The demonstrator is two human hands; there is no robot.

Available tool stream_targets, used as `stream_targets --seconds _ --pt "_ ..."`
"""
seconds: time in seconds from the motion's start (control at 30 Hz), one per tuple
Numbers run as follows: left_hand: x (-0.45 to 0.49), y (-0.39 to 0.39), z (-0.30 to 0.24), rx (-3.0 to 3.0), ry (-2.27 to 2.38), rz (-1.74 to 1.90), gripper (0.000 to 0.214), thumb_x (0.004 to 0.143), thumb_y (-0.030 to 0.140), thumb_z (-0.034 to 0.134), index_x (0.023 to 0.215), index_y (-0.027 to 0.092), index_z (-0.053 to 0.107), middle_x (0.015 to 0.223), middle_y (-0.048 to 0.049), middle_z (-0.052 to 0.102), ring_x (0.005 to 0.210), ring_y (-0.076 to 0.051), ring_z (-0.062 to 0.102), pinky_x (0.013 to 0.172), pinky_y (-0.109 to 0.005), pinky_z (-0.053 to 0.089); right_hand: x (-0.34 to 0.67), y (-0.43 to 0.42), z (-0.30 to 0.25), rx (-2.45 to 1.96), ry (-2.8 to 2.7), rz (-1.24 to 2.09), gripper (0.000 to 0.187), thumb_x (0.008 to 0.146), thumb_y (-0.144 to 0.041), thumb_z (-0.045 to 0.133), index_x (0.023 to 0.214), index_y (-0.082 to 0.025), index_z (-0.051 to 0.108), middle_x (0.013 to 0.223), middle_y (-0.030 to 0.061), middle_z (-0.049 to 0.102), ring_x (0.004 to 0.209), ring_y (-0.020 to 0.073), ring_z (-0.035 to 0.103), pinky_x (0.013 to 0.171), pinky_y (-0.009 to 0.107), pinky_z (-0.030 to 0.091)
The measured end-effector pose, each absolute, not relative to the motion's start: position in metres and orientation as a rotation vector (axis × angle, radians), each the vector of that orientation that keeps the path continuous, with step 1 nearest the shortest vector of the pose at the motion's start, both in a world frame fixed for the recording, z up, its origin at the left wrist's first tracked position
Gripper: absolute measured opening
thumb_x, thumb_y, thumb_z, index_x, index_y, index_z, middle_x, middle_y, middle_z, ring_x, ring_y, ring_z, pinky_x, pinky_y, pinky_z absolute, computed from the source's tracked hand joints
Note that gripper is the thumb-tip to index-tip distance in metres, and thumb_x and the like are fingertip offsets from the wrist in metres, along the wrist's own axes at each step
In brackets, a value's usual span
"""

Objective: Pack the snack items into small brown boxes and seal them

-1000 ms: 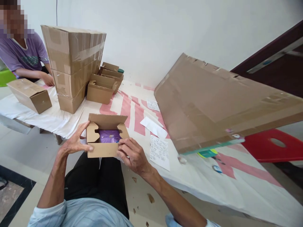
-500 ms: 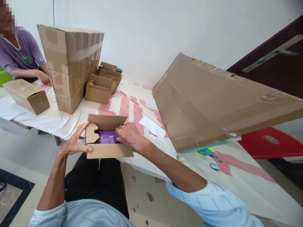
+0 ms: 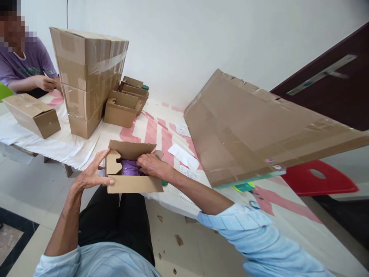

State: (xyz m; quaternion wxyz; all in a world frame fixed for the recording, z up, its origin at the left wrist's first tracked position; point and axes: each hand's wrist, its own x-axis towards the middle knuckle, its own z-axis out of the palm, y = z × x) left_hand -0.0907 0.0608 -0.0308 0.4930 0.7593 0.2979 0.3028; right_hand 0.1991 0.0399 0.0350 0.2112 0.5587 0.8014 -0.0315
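Observation:
A small open cardboard box point(image 3: 134, 184) rests at the near edge of the table, over my lap. A purple packet point(image 3: 128, 166) lies inside it. My left hand point(image 3: 90, 175) grips the box's left end, thumb on the front wall and fingers up along the side flap. My right hand point(image 3: 150, 164) reaches into the box from the right, its fingers curled down on the purple packet and the inner right flap. Whether it grips the packet or only presses on it is hidden.
A large flat cardboard sheet point(image 3: 259, 123) leans over the table's right half. Tall taped cartons point(image 3: 86, 77) and several small empty boxes point(image 3: 122, 109) stand at the back left. Another person point(image 3: 25, 65) sits far left by a closed box point(image 3: 31, 114). Paper sheets point(image 3: 184, 156) lie mid-table; a red stool point(image 3: 319, 181) stands right.
My right hand moved from the box's front right corner up and into the box, onto the purple packet. The left hand kept its hold. The other person's hand drew back from the table.

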Motion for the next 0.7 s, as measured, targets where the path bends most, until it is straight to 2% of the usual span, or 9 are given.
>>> stream_targets --seconds 0.1,0.2,0.47,0.57,0.7 --pt "-0.091 0.061 -0.030 1.838 0.720 0.734 0.119 0.075 0.062 0.091 0.173 0.037 0.029 0.178 -0.0138 0.027 0.161 -0.045 0.034 0.117 -0.059 0.053 0.201 0.040 0.032 1.543 2.300 -0.107 0.021 0.092 -0.010 0.063 0.082 -0.019 0.080 0.089 0.0113 0.081 0.087 0.0236 0.076 0.070 0.030 0.046" --pt "-0.091 0.060 -0.030 1.846 0.716 0.742 0.116 0.077 0.063 0.090 0.173 0.038 0.029 0.179 -0.0135 0.028 0.161 -0.045 0.035 0.117 -0.060 0.053 0.204 0.038 0.033 1.544 2.377 -0.117 0.023 0.091 -0.009 0.063 0.075 -0.019 0.076 0.087 0.0090 0.080 0.081 0.0202 0.071 0.068 0.029 0.042" --pt "-0.086 0.062 -0.029 1.837 0.734 0.751 0.114 0.078 0.065 0.088 0.173 0.038 0.029 0.180 -0.0118 0.028 0.161 -0.045 0.035 0.118 -0.059 0.052 0.223 0.022 0.069 1.637 2.669 -0.095 0.022 0.098 -0.014 0.050 0.083 -0.020 0.065 0.094 0.0073 0.069 0.091 0.0197 0.061 0.074 0.030 0.041" --pt "-0.078 0.068 -0.026 1.827 0.769 0.736 0.114 0.079 0.064 0.087 0.173 0.038 0.029 0.178 -0.0132 0.029 0.161 -0.045 0.035 0.118 -0.059 0.051 0.234 0.018 0.095 1.738 2.850 -0.272 0.017 0.093 -0.014 0.049 0.082 -0.021 0.060 0.091 0.0039 0.064 0.086 0.0178 0.057 0.077 0.030 0.043" --pt "-0.064 0.079 -0.026 1.821 0.789 0.729 0.109 0.080 0.066 0.085 0.171 0.035 0.033 0.177 -0.0151 0.030 0.161 -0.044 0.035 0.117 -0.059 0.050 0.250 0.012 0.128 1.947 2.946 -0.638 0.012 0.092 -0.023 0.051 0.083 -0.022 0.060 0.096 0.0039 0.068 0.087 0.0178 0.059 0.080 0.032 0.047"
